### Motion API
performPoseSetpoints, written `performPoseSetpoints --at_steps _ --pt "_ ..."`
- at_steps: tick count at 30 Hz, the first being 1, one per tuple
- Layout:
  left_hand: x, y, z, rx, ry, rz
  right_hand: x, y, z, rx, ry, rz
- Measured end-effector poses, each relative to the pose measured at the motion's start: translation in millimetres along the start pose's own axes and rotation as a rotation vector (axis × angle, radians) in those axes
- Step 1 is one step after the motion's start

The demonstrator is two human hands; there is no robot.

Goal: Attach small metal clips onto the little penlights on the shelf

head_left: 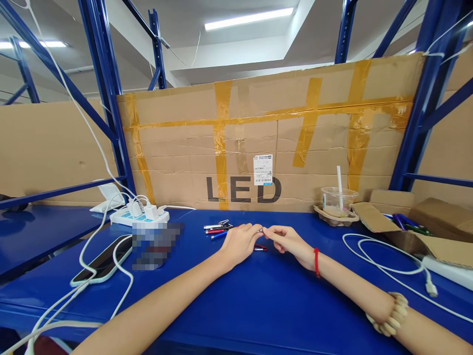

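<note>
My left hand (239,242) and my right hand (285,240) meet at the middle of the blue table (258,301). Both pinch one small silvery pen part (260,230) between their fingertips. Below them lies a red pen piece (260,248) on the table. A small heap of pens (219,229), red, blue and silver, lies just left of my left hand. My right wrist wears a red string and a bead bracelet.
A phone (103,261) on a white cable lies at the left, next to a power strip (140,215). A plastic cup with a straw (338,199) stands at the back right. An open cardboard box (406,231) and a white cable (384,266) sit at the right. A taped cardboard wall (266,143) closes the back.
</note>
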State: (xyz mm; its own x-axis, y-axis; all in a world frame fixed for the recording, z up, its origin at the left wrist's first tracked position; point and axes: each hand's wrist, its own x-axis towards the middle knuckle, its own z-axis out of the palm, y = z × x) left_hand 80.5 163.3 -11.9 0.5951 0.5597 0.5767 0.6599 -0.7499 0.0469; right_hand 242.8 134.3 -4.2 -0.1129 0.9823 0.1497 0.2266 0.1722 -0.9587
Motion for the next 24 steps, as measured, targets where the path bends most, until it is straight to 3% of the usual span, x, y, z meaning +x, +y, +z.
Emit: performPoseSetpoints --at_steps 3,6,9,14,24 --pt "0 -1 1.2 -0.091 0.007 -0.072 -1 -1 0 0.033 -0.029 0.003" --pt "1 -2 2.5 -0.168 -0.001 -0.096 3 3 -3 -0.013 0.023 -0.029" --pt "1 -3 2.8 -0.195 -0.021 -0.083 9 9 -7 -0.071 0.051 -0.083" --pt "0 -3 1.2 -0.211 -0.067 -0.078 13 16 -14 -0.147 -0.015 -0.190" --pt "0 -5 -0.2 -0.336 -0.185 -0.018 15 18 -17 -0.212 -0.043 -0.285"
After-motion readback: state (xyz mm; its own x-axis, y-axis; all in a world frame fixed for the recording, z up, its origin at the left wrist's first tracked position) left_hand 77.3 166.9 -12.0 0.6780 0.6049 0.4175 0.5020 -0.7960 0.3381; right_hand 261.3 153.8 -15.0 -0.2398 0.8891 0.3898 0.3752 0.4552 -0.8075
